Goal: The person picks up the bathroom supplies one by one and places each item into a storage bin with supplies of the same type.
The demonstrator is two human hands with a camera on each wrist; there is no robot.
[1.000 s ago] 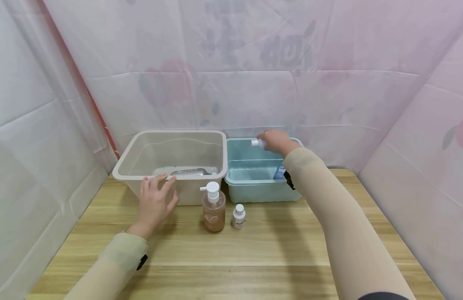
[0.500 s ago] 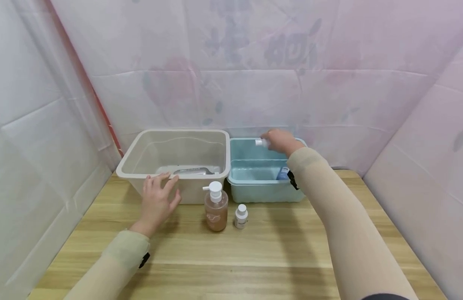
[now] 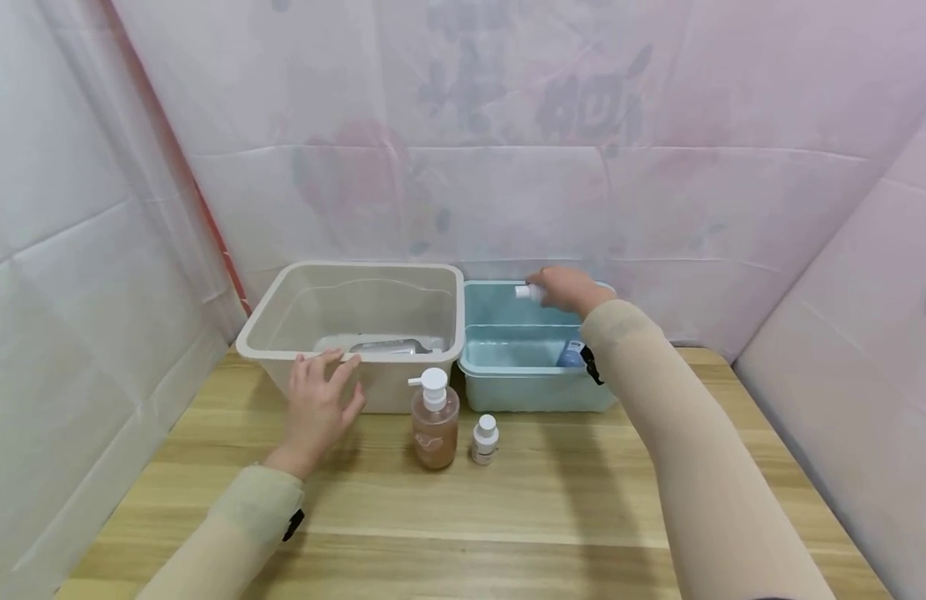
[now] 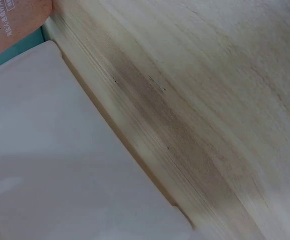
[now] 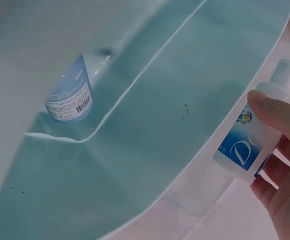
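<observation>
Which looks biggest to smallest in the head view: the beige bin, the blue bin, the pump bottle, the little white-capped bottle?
1. Beige bin
2. Blue bin
3. Pump bottle
4. Little white-capped bottle
All stand about equally far off, so the order holds.

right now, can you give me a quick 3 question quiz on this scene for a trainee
1. True or false: the right hand holds a small white bottle above the blue bin.
2. Which thing does the left hand touch? A) the pump bottle B) the beige bin C) the small white-capped bottle
3. Fill in: inside the blue bin there already lies one ____ bottle.

Key:
1. True; its fingers curl round the bottle.
2. B; the hand rests against the bin's front wall, near the rim.
3. Blue, with a barcode label.
</observation>
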